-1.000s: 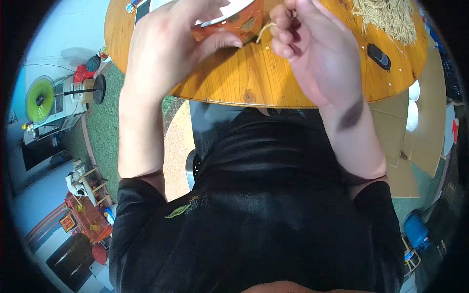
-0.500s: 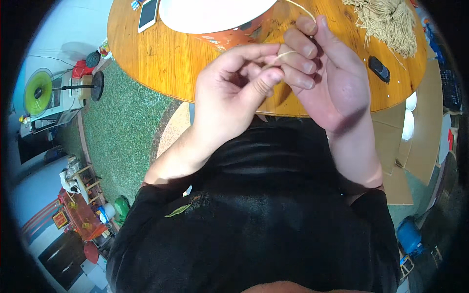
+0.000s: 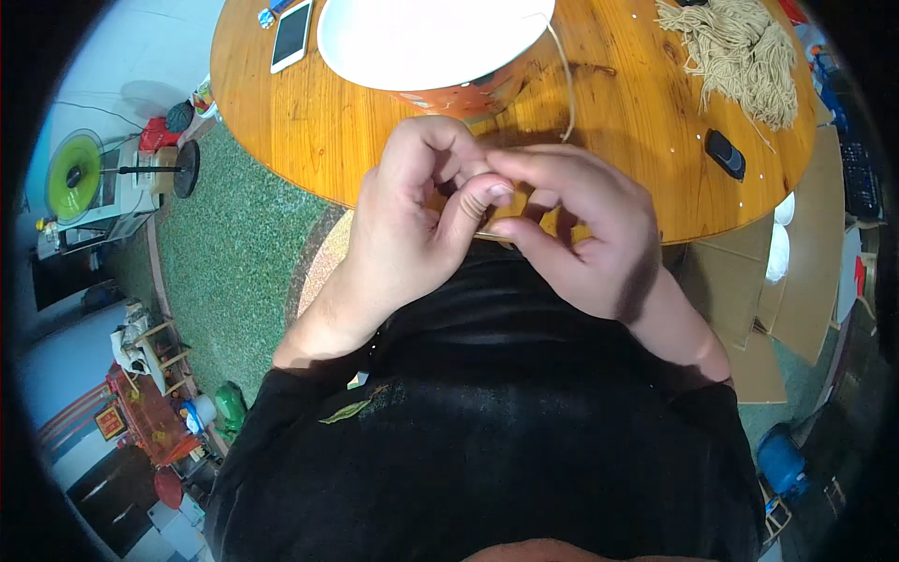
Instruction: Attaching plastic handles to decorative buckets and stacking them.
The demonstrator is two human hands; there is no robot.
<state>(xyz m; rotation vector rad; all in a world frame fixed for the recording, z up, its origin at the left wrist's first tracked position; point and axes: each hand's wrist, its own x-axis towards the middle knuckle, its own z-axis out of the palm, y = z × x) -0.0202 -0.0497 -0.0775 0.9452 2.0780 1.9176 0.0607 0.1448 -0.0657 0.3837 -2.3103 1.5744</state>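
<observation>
As the left hand (image 3: 407, 201) and right hand (image 3: 590, 220) curl half-closed, contents unclear, that thin tan yarn strand (image 3: 570, 86) looks light, limp: pinch its end!

A white-framed phone (image 3: 291, 39) lies on the round wooden table (image 3: 300, 131), ahead and to the left of the left hand (image 3: 403, 211), while a small black gadget (image 3: 725, 155) lies ahead and to the right of the right hand (image 3: 599, 229). Well out to the left of the left hand are a green fan (image 3: 75, 175), a red-topped table (image 3: 154, 421) and a green tub (image 3: 230, 403), with green floor (image 3: 229, 253) between. Beyond the right hand, to its right, are cardboard (image 3: 807, 272) and a blue container (image 3: 782, 459).
</observation>
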